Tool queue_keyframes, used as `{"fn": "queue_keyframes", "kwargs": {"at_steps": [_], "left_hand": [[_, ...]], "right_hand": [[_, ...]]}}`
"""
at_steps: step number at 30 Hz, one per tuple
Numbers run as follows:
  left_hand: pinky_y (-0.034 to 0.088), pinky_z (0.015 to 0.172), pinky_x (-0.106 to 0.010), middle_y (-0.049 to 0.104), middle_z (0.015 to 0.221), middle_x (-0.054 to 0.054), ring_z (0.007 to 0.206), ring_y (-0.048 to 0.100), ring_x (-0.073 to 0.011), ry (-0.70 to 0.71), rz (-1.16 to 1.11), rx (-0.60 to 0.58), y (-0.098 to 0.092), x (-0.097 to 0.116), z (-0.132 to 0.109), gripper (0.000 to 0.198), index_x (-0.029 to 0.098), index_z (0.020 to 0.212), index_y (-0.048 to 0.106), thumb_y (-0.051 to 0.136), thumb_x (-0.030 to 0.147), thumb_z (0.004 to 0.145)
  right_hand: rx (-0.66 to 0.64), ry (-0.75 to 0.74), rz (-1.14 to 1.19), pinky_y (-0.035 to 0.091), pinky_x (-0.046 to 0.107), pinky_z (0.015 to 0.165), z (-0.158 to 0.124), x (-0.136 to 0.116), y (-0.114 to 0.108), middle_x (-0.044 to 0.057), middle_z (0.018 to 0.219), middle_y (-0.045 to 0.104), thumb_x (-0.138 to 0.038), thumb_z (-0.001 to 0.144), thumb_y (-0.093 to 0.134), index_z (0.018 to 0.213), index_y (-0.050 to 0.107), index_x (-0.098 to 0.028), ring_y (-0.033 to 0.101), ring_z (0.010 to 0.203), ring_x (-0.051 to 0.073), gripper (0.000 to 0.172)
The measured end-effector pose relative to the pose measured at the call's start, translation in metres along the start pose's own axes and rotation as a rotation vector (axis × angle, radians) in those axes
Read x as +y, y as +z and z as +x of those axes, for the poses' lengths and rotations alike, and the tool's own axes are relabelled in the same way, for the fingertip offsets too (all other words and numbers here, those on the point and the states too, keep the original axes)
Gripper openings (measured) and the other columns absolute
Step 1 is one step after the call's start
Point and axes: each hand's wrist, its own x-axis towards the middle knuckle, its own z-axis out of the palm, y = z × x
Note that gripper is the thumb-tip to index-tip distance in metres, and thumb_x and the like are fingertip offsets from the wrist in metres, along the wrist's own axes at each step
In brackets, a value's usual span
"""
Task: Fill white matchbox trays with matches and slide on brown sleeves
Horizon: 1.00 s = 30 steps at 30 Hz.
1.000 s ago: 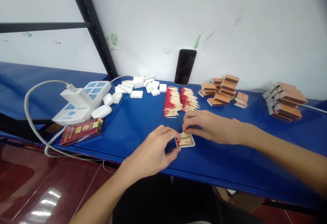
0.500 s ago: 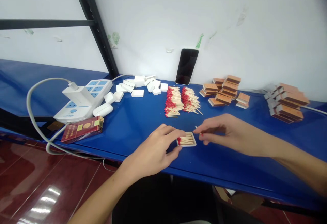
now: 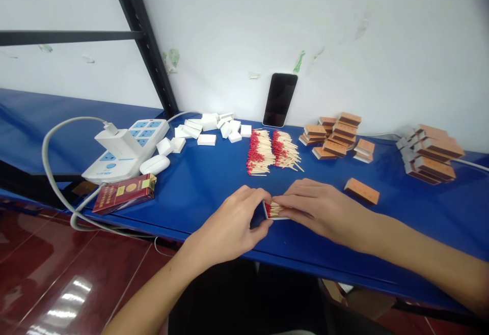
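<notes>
A small white tray of red-headed matches (image 3: 273,210) lies on the blue table near its front edge. My left hand (image 3: 235,223) grips the tray's left end between thumb and forefinger. From the right, my right hand (image 3: 321,210) reaches over the tray, its thumb and fingertips pressed together on the matches; whether a match is pinched there is hidden. Behind the tray lie two piles of loose matches (image 3: 260,152) with red heads. An orange matchbox cover (image 3: 361,191) rests to the right, just beyond my right hand.
White trays (image 3: 206,140) lie scattered at the back left. Orange covers (image 3: 334,147) and a stack of matchboxes (image 3: 435,154) stand at the back right. A phone (image 3: 280,100) leans on the wall. A power strip (image 3: 147,134) and red packet (image 3: 126,193) are at the left.
My right hand has moved left onto the tray and its matches, uncovering the orange cover behind it. My left hand has stayed at the tray's left end.
</notes>
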Motion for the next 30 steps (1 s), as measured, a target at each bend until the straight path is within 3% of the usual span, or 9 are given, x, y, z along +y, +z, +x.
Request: {"fn": "queue_keyframes", "kwargs": {"at_steps": [5,10,14,24,30], "left_hand": [[0.047,0.095,-0.036,0.062,0.115,-0.004,0.107,0.055,-0.0217,0.061,-0.002,-0.015,-0.001,0.000,0.000,0.035,0.026,0.128,0.055,0.058,0.017,0.094],[0.044,0.099,-0.040,0.058,0.118,-0.006,0.107,0.052,-0.0226,0.157,0.078,-0.130,-0.004,0.001,0.000,0.030,0.029,0.121,0.064,0.050,0.017,0.098],[0.045,0.099,-0.039,0.057,0.118,-0.006,0.108,0.051,-0.0227,0.145,0.081,-0.155,-0.005,0.001,0.000,0.028,0.027,0.121,0.064,0.048,0.019,0.099],[0.044,0.103,-0.043,0.060,0.120,-0.007,0.109,0.053,-0.0237,0.141,0.068,-0.121,-0.004,0.001,0.001,0.038,0.027,0.134,0.056,0.051,0.018,0.097],[0.046,0.102,-0.042,0.061,0.120,-0.007,0.111,0.054,-0.0235,0.140,0.057,-0.109,-0.004,0.002,0.000,0.040,0.029,0.135,0.055,0.053,0.018,0.097]], "right_hand": [[0.008,0.188,-0.065,0.051,0.036,0.080,0.013,0.019,-0.004,0.007,0.095,0.075,-0.026,0.100,0.048,0.105,0.072,-0.020,0.067,0.087,0.022,0.025],[-0.122,0.205,-0.115,0.046,0.033,0.074,0.046,0.038,0.008,0.009,0.090,0.069,-0.023,0.098,0.051,0.098,0.072,-0.014,0.063,0.084,0.022,0.023],[-0.201,0.244,-0.130,0.043,0.031,0.072,0.063,0.039,0.015,0.010,0.092,0.065,-0.021,0.100,0.045,0.097,0.072,-0.013,0.059,0.083,0.020,0.028],[-0.239,0.258,-0.192,0.041,0.032,0.073,0.068,0.038,0.022,0.012,0.094,0.065,-0.022,0.102,0.040,0.102,0.072,-0.011,0.059,0.085,0.022,0.034],[-0.183,0.313,-0.018,0.042,0.030,0.071,0.073,0.039,0.020,0.009,0.090,0.068,-0.018,0.095,0.052,0.089,0.070,-0.014,0.059,0.081,0.019,0.020]]}}
